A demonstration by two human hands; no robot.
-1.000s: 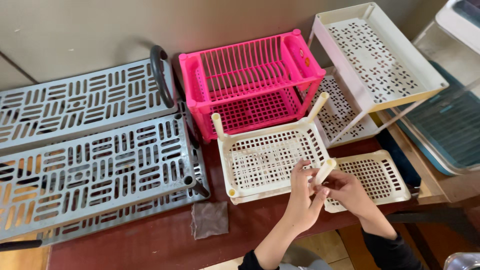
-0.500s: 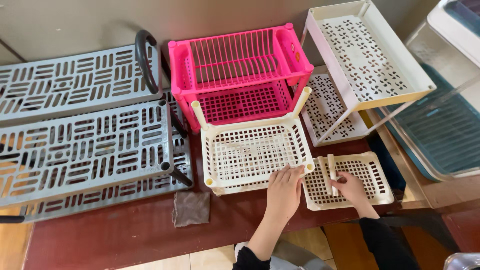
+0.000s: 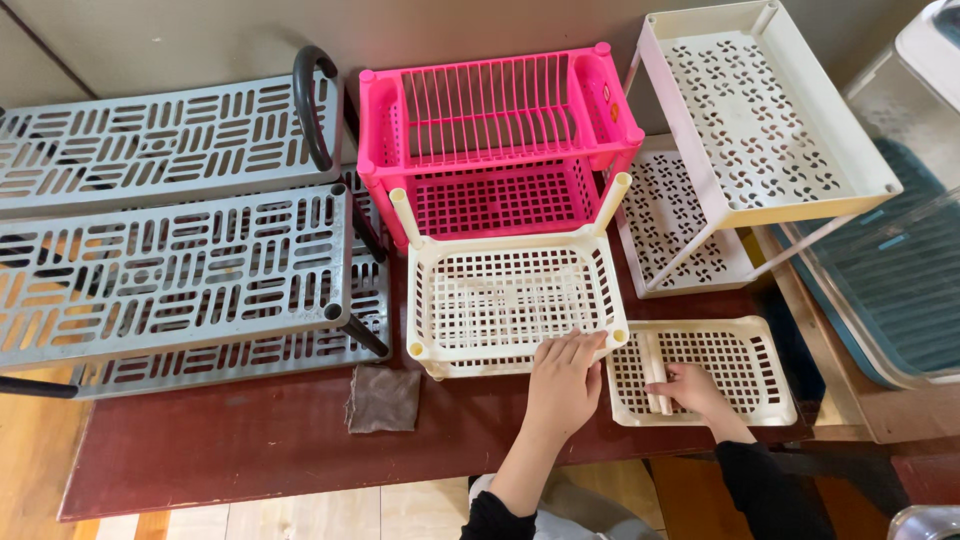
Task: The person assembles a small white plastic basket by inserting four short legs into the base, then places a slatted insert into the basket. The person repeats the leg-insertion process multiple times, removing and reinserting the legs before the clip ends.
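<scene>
The left hand (image 3: 563,385) lies flat, fingers spread, on the near rim of the cream basket tray (image 3: 510,300), steadying it on the tabletop (image 3: 220,450); the right hand (image 3: 690,388) pinches cream tubes (image 3: 655,372) (loose posts, it seems) lying in the smaller cream tray (image 3: 745,370) just beside.

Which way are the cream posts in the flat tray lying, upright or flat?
Flat. The cream posts lie on their sides inside the flat cream tray, under the right hand. Two other posts stand upright in the cream basket.
</scene>
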